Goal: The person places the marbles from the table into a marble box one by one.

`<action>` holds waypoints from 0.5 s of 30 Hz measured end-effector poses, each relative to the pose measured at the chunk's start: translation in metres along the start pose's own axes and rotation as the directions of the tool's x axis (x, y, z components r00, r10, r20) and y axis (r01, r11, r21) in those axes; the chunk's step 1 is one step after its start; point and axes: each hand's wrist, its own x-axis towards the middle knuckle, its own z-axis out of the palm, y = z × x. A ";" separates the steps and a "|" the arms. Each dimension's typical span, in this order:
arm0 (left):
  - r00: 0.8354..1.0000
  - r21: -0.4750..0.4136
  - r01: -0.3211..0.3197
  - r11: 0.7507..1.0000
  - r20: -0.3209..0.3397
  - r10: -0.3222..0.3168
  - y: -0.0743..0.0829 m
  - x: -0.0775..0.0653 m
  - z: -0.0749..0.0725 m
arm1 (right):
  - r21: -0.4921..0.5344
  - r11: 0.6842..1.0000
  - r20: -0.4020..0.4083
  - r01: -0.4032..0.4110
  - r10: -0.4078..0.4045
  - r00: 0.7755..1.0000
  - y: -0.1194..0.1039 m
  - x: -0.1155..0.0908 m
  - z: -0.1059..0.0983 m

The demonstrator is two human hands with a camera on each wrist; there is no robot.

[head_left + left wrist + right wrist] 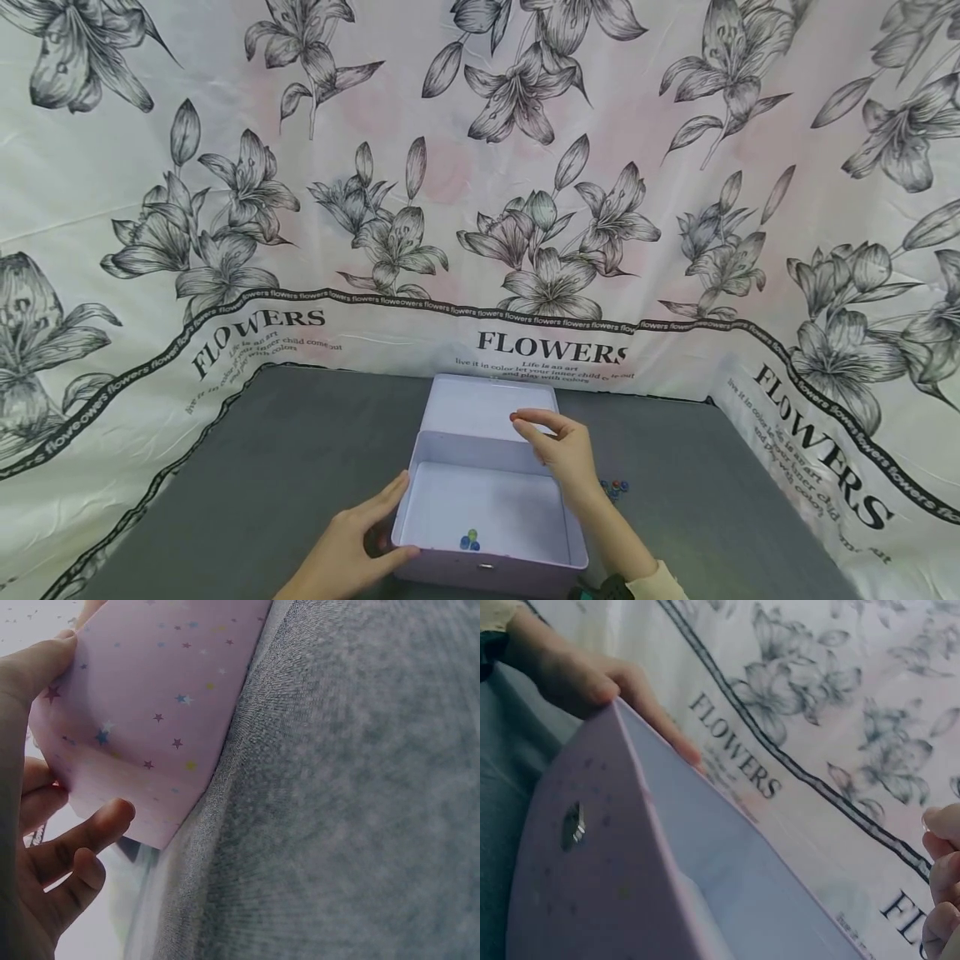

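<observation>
A lilac tin box (487, 563) with small stars on its outside stands with its hinged lid (487, 404) laid back. Several blue and green glass marbles (470, 542) lie inside, by the front wall. My left hand (352, 542) grips the box's near left corner, thumb at the front and fingers along the side; the left wrist view shows the starred wall (157, 697) against that hand. Above the box's back right part, my right hand (558, 446) pinches something tiny between thumb and forefinger. It looks like a marble, mostly hidden by the fingertips.
More marbles (615, 487) lie in a cluster on the dark grey tabletop (315, 442), right of the box and beside the right forearm. A white flower-printed curtain (405, 350) surrounds the table at the back and both sides. A metal clasp (486, 567) sits on the box front.
</observation>
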 end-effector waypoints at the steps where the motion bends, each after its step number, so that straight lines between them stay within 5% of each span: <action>1: 1.000 0.007 -0.004 1.000 -0.004 0.004 0.000 0.000 0.000 | -0.010 1.000 0.004 -0.001 0.001 1.000 0.000 0.000 0.004; 15: 0.998 -0.014 0.052 0.999 0.023 -0.052 0.002 0.001 0.000 | -0.223 0.973 0.117 0.055 -0.030 0.993 0.009 -0.002 0.032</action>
